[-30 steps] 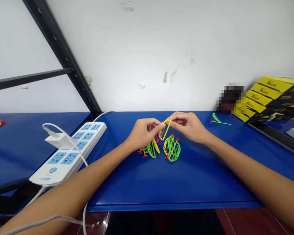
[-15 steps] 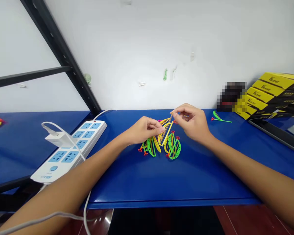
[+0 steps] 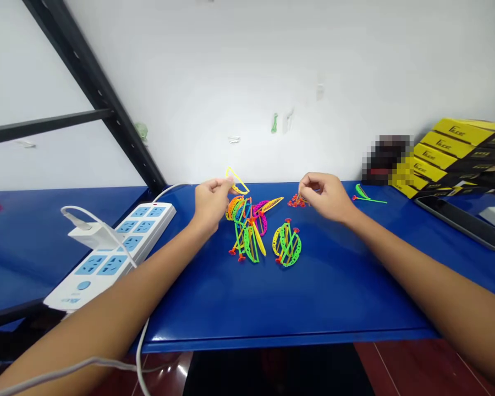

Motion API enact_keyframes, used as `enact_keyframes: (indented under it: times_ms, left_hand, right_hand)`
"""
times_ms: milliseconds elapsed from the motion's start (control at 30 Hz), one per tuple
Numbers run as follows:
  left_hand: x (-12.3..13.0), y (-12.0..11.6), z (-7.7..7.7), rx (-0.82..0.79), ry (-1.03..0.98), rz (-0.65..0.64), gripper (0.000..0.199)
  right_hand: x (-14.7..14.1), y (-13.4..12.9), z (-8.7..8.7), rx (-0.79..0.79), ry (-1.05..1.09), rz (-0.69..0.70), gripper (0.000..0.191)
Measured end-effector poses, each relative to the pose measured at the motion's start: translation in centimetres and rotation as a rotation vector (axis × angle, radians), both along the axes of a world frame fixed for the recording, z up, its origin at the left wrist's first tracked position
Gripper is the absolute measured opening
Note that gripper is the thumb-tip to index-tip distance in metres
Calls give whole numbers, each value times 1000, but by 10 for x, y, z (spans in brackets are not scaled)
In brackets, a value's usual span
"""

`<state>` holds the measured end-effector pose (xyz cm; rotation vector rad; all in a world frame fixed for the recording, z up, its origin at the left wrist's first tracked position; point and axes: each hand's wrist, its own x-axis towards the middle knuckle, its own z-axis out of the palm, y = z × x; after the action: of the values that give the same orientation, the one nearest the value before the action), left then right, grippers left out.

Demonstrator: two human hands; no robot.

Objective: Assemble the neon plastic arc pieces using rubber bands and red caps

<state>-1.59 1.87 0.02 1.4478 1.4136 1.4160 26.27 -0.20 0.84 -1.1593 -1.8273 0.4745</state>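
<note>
L hand (image 3: 209,202) at 11 o'clock: fingers (image 3: 226,183) closed on yellow plastic loop (image 3: 236,181). R hand (image 3: 326,197) at 1 o'clock: fingers (image 3: 303,190) pinched on red plastic pegs (image 3: 297,202), near green-yellow plastic model (image 3: 287,245) on blue worktop (image 3: 346,286).

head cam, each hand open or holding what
Left hand: closed, pinching a thin yellow plastic loop.
Right hand: pinched at small red plastic pieces, grip unclear.
</note>
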Motion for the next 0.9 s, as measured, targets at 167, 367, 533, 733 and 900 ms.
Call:
enact_keyframes:
  times_ms: [167, 367, 533, 733, 900]
  left_hand:
    - [-3, -5, 9, 180, 583, 28, 25]
    - [-11, 1, 9, 107, 920, 86, 20]
    - [-16, 5, 4, 89, 1037, 86, 26]
    - [-13, 1, 7, -9, 1121, 59, 29]
    - [-10, -2, 13, -63, 1176, 52, 32]
  right_hand:
    - [33, 24, -4, 16, -234, -157, 17]
    - [51, 35, -13, -51, -366, -191, 18]
    - [53, 38, -16, -58, -395, -190, 16]
    - [59, 42, -21, -62, -468, -203, 17]
    - [62, 44, -26, -107, -524, -212, 12]
